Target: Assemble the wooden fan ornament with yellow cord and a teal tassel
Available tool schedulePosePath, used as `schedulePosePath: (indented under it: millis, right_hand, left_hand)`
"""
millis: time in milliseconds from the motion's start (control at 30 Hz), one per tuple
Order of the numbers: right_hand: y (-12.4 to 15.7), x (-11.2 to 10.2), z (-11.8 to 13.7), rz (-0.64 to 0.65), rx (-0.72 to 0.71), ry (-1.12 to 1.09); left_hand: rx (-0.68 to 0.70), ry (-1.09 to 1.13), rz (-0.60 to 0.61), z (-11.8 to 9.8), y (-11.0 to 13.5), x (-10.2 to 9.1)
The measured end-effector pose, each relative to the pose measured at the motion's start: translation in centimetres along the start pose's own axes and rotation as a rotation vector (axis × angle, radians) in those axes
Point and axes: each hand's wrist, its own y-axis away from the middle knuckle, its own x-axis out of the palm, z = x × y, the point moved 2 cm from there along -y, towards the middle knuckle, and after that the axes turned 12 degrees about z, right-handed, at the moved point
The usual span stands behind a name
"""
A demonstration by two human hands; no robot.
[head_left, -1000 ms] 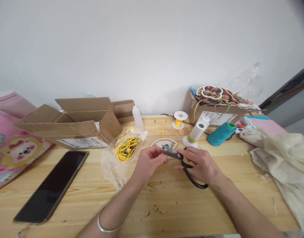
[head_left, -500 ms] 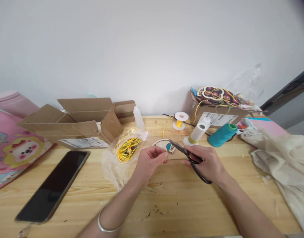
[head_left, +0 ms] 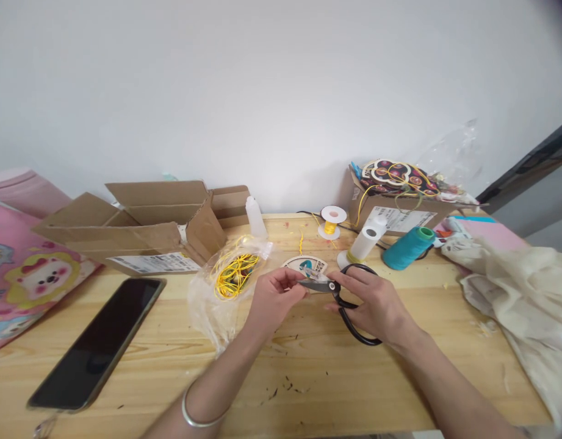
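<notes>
Near the middle of the surface, the left hand has its fingers pinched on something too small to make out, right at the tips of the scissors. The right hand grips the handles, and the blades look nearly closed. Just beyond lies the ornament with one teal cell and the rest seemingly bare, so I judge the work to be early. Dark snippets suggest some trimming is done. Whether this cut is through, I cannot tell.

Counted:
- one pair of scissors
- one ornament
- three spools: a yellow spool, a white spool and a teal spool
- two boxes
- one phone
</notes>
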Motion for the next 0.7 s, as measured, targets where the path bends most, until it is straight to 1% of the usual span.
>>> schedulePosePath:
  millis: [167,567,700]
  right_hand:
    - [0.14,0.14,-0.10,0.000,-0.024,0.003]
    - [0.12,0.25,-0.22,0.009,-0.031,0.006]
    - [0.18,0.05,-0.11,-0.014,-0.059,0.014]
  left_hand:
    - [0.014,-0.020,0.024,0.26,0.02,0.01]
    - [0.022,-0.049,0.023,0.29,0.04,-0.09]
    - [0.020,-0.062,0.030,0.24,0.12,-0.09]
